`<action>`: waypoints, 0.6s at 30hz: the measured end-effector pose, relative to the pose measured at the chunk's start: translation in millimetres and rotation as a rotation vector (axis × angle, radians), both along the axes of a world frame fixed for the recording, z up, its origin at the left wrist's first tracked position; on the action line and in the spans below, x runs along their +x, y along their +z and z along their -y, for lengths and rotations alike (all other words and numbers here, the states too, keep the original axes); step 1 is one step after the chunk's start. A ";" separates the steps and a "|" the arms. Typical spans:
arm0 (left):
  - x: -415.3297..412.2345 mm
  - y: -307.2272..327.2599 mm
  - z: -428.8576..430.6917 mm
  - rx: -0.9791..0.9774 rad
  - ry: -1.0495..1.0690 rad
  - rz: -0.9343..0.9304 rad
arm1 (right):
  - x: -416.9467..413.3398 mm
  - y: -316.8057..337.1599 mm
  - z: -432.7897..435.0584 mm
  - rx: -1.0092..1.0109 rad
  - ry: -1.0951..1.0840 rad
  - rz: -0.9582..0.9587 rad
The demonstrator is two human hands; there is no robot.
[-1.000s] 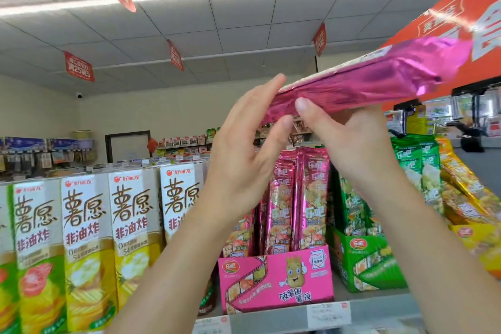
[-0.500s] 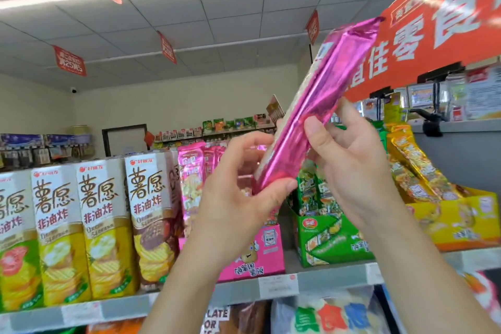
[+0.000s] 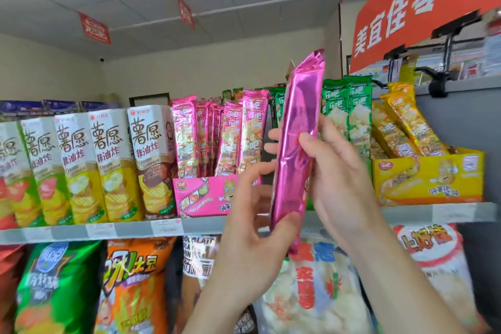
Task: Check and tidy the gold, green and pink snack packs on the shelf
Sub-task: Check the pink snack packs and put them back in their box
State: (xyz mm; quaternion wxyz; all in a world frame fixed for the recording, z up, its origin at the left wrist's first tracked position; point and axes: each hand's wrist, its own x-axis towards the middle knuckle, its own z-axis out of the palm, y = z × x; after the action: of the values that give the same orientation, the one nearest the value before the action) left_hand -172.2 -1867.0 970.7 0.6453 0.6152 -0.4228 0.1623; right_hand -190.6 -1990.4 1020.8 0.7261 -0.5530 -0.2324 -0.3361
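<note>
The pink pack (image 3: pixel 296 144) is held off the shelf (image 3: pixel 135 228), in the air in front of it, with both hands on it. Its long axis stands nearly upright, the top leaning a little to the right, and its plain foil back faces the camera.

The left hand (image 3: pixel 252 238) has the lower end, with the thumb pressed on the near face and the fingers curled behind. The right hand (image 3: pixel 341 179) takes the middle: the thumb lies across the near face and the fingertips (image 3: pixel 272 133) come round the far edge. Each grip is closed on the pack, and neither is slack.

The pink display box (image 3: pixel 206 195) sits at the shelf's front edge, just left of the held pack and partly behind the left hand. Its other pink packs (image 3: pixel 238 133) stand upright in it. The green packs (image 3: pixel 349 111) and the gold packs (image 3: pixel 406 122) are further toward the right end.

The pack's foot hangs below the shelf's front edge. To go home it would likely need to rise, then travel left and back. It already stands as the boxed ones do, so little turning about the long axis seems needed beyond facing the print forward. The left hand is the nearer to the box.
</note>
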 end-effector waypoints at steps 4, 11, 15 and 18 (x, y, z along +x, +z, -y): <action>-5.1 -0.3 14.3 -0.039 0.073 0.018 | -10.3 -20.7 -4.7 -0.129 -0.023 0.064; -16.4 2.2 20.6 -0.168 0.053 -0.043 | -24.1 -46.5 -4.5 -0.393 -0.126 0.073; -14.1 6.1 17.2 -0.209 0.026 -0.090 | -28.4 -67.6 -5.3 -0.406 -0.093 -0.137; -17.2 15.5 15.5 -0.245 0.036 -0.116 | -33.3 -81.5 -9.7 -0.415 -0.197 -0.099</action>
State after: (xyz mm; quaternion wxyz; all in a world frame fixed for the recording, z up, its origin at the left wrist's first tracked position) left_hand -189.4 -1882.5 986.2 0.7359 0.5476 -0.3507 0.1887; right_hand -223.9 -1980.7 939.3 0.5710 -0.7263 -0.2057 -0.3228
